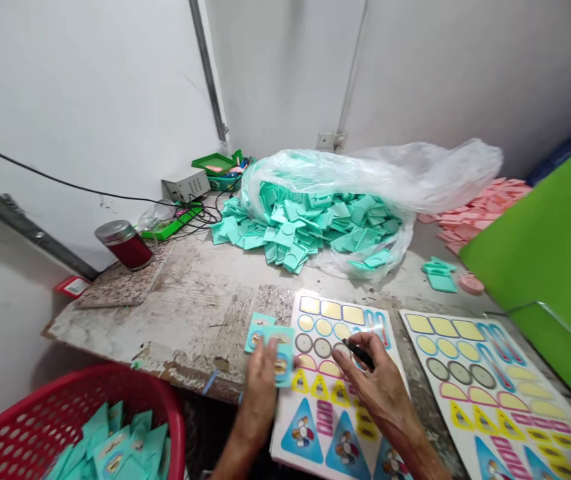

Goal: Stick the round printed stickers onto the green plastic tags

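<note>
Left hand (260, 387) pinching a teal card (283, 357) at the edge of a sticker sheet (294, 313); right hand (380, 387) clenched on a black pen-like tool (359, 353).

Teal card sits over the sheet's left edge, printed face up, overlapping a second teal card (259, 331) by the look of it. Card seems thin, light, fairly stiff; probably easiest taken by its edges, off the print. Tool tip is hard to make out, near the grey circle stickers. Red basket (115, 377) of printed teal cards (113, 450) at lower left; clear plastic bag (365, 173) of teal pieces (305, 227) farther along the counter (190, 313); another sticker sheet (490, 387) to the right.
</note>
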`<state>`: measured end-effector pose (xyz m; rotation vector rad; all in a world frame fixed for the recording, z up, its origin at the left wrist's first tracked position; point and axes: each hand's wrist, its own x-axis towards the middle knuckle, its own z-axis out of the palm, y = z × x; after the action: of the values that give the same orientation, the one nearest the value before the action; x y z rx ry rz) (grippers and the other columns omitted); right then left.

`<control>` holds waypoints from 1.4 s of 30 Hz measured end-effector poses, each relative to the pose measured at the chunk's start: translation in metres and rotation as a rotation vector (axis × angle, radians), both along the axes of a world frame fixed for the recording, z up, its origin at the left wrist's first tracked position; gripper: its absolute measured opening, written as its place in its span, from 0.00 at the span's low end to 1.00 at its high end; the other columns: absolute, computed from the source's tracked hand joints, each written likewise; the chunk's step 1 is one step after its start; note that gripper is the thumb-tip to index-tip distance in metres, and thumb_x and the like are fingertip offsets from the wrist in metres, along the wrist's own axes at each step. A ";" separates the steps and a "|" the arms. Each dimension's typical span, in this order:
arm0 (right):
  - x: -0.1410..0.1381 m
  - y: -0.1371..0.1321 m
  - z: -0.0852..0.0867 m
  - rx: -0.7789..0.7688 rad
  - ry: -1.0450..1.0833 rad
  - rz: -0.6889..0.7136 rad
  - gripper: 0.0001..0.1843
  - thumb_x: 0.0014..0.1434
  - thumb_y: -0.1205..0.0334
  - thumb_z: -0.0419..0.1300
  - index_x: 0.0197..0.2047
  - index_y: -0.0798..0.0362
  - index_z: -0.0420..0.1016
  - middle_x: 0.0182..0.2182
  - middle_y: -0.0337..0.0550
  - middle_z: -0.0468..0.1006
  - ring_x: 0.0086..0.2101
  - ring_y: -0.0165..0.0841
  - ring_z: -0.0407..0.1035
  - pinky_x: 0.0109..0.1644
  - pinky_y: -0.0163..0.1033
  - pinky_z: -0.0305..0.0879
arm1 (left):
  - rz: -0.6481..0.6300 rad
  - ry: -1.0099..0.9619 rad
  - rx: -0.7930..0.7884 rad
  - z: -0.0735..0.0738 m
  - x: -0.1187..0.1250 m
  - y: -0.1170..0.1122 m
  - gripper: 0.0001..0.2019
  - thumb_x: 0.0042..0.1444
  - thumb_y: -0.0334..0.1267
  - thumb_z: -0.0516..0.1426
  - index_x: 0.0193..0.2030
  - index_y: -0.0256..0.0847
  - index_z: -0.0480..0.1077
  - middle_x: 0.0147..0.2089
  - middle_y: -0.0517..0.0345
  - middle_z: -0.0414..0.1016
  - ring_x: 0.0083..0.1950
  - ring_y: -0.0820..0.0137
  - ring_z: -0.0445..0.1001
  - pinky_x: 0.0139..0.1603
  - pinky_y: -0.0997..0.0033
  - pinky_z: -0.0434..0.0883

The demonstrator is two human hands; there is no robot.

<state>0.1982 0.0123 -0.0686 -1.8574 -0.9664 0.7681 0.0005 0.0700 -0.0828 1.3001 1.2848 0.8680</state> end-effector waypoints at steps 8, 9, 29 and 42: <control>0.073 -0.006 -0.009 -0.066 -0.314 0.079 0.20 0.59 0.41 0.54 0.37 0.50 0.71 0.31 0.42 0.77 0.32 0.35 0.70 0.37 0.38 0.65 | -0.043 0.623 0.286 -0.019 -0.020 0.079 0.19 0.57 0.49 0.46 0.40 0.36 0.71 0.48 0.40 0.73 0.54 0.50 0.70 0.56 0.45 0.65; 0.081 -0.001 -0.009 -0.062 -0.338 0.084 0.20 0.59 0.41 0.54 0.37 0.50 0.71 0.32 0.42 0.77 0.32 0.35 0.70 0.37 0.38 0.64 | -0.012 0.660 0.295 -0.022 -0.015 0.077 0.21 0.57 0.49 0.48 0.45 0.34 0.70 0.50 0.38 0.72 0.56 0.48 0.68 0.56 0.43 0.64; 0.149 0.119 0.024 0.131 -0.069 -0.071 0.22 0.52 0.41 0.57 0.34 0.53 0.70 0.25 0.37 0.67 0.28 0.31 0.61 0.33 0.36 0.56 | 0.127 0.602 0.628 -0.011 -0.034 0.083 0.24 0.58 0.51 0.50 0.50 0.34 0.71 0.57 0.38 0.69 0.61 0.50 0.66 0.62 0.49 0.64; 0.054 -0.022 0.018 -0.064 0.691 0.092 0.27 0.50 0.38 0.65 0.41 0.52 0.69 0.21 0.27 0.51 0.22 0.22 0.41 0.23 0.27 0.41 | -0.572 -0.395 -0.339 0.035 0.097 -0.013 0.23 0.53 0.54 0.60 0.44 0.34 0.76 0.34 0.52 0.79 0.31 0.68 0.77 0.33 0.73 0.71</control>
<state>0.2518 -0.0095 -0.0504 -1.4319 -0.5803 1.3876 0.0972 0.0571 -0.0474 1.0715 0.6567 0.4420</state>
